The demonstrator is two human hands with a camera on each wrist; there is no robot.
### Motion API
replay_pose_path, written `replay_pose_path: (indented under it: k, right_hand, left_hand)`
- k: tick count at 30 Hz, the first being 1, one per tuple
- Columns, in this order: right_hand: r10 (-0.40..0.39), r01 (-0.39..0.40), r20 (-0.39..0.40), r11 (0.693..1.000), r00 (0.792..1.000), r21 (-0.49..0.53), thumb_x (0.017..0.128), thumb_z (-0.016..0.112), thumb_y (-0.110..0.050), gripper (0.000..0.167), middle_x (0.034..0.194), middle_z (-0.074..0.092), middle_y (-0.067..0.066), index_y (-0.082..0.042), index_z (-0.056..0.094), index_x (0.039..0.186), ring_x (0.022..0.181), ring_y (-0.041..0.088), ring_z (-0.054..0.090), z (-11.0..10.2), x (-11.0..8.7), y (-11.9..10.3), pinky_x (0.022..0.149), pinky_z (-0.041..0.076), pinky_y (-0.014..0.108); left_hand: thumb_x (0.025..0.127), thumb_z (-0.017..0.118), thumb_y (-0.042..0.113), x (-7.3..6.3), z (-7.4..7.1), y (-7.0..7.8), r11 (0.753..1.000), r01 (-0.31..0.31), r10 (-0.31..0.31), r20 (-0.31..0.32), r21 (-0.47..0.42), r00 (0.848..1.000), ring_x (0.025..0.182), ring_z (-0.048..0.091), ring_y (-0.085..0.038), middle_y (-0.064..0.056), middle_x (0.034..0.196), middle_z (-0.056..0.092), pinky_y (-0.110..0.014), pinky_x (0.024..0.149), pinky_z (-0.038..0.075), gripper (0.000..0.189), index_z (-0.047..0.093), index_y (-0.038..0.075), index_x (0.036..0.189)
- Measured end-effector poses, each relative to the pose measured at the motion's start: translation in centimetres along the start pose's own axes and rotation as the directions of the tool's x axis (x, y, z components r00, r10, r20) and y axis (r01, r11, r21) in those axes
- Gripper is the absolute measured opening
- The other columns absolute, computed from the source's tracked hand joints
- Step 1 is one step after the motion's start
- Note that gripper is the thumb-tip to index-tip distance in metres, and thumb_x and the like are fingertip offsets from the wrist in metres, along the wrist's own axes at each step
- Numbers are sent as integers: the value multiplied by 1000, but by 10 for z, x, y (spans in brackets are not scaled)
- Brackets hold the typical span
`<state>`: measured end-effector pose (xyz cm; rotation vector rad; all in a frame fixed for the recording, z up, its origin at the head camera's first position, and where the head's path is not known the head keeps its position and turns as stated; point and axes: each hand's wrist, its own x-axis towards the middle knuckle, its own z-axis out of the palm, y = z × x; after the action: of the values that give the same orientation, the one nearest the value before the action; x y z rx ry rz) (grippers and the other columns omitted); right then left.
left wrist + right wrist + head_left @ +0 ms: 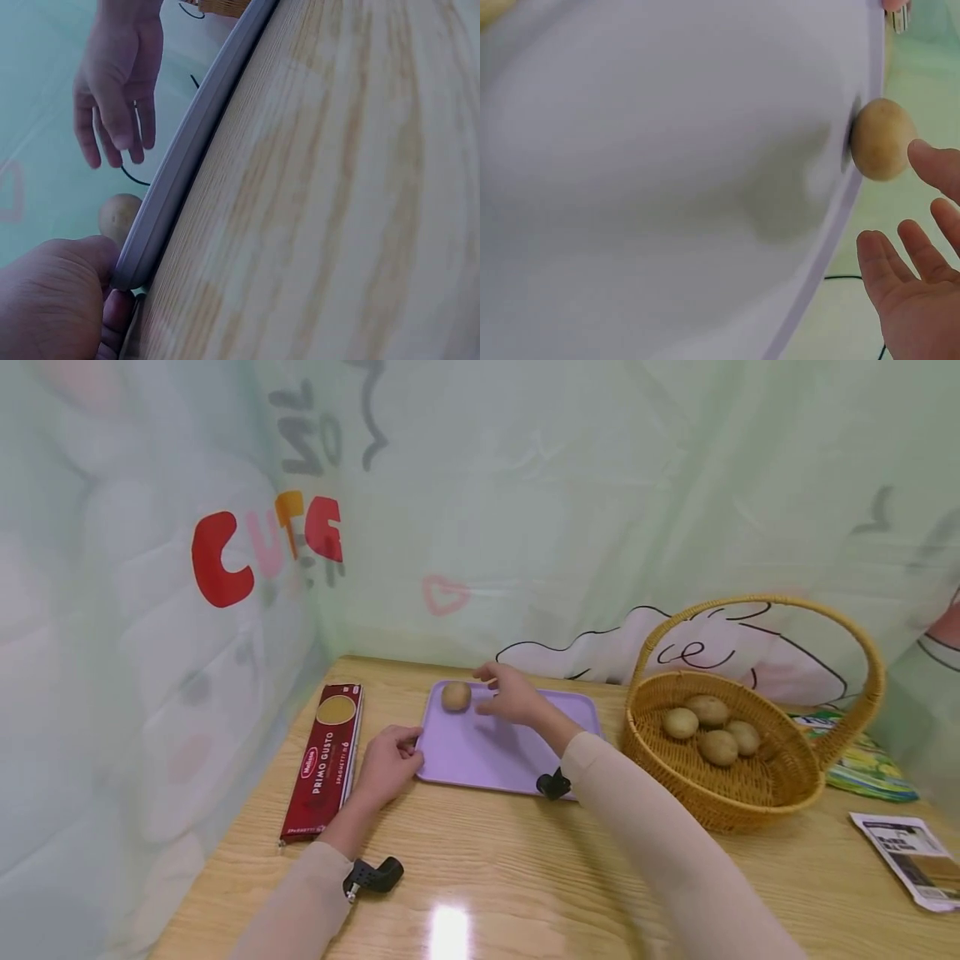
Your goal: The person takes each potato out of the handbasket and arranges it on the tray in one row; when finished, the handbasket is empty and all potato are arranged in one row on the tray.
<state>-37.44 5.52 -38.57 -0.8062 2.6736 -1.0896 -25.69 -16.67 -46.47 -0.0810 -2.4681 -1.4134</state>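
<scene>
A single potato (pixel 456 697) sits in the far left corner of the purple tray (pixel 480 752). My left hand (pixel 391 763) pinches the tray's left edge, thumb above and fingers below, as the left wrist view shows. Over the tray, just right of the potato, hovers my right hand (pixel 513 695) with its fingers spread and nothing in them. In the right wrist view a gap shows between the right fingertips (pixel 871 244) and the potato (pixel 883 140).
Left of the tray lies a red spaghetti pack (pixel 324 764). A wicker basket (pixel 652 764) with a tall handle stands on the right, several potatoes (pixel 718 747) inside. Behind it is a green-yellow bag (pixel 870 764); a small packet (pixel 911 860) lies at far right. Curtains hang behind.
</scene>
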Motion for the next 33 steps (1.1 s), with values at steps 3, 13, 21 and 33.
replay_pose_path:
  k: [3, 13, 21, 33]
  right_hand:
    - [-20, 20, 0, 1000, 1000, 10, 80, 75, -1, 59, 136, 51, 18, 2, 50, 133, 124, 39, 49, -8, -8, 1, 100, 43, 44]
    - [-41, 43, -61, 999, 997, 33, 86, 70, -5, 45, 126, 56, 15, -3, 55, 128, 118, 35, 54, -35, -47, -1, 95, 48, 41]
    - [-51, 54, -93, 998, 994, 33, 87, 69, -7, 44, 127, 55, 15, -3, 54, 129, 117, 35, 54, -64, -84, -1, 95, 48, 45]
    - [10, -10, -138, 1000, 990, 5, 90, 70, -18, 43, 125, 57, 14, -6, 55, 129, 118, 32, 54, -118, -132, 10, 94, 47, 45]
  left_hand:
    - [77, 68, -3, 0, -1, 0, 1000, -5, 5, -3, 2, 1000, 77, 58, -15, -9, 98, 63, -25, 67, 51, 40, 68, -1, 118]
    - [79, 69, -1, -4, -2, -3, 1000, 19, -20, 15, 3, 1000, 79, 58, -16, -9, 98, 63, -27, 69, 51, 41, 68, 0, 119]
    - [79, 69, -2, -6, -1, -5, 1000, 8, -8, 11, 3, 1000, 79, 58, -17, -9, 96, 63, -24, 67, 50, 39, 68, -1, 118]
    - [78, 69, -3, -3, -1, -1, 1000, -11, 11, 14, 12, 1000, 75, 58, -16, -10, 93, 63, -24, 65, 49, 40, 68, -3, 118]
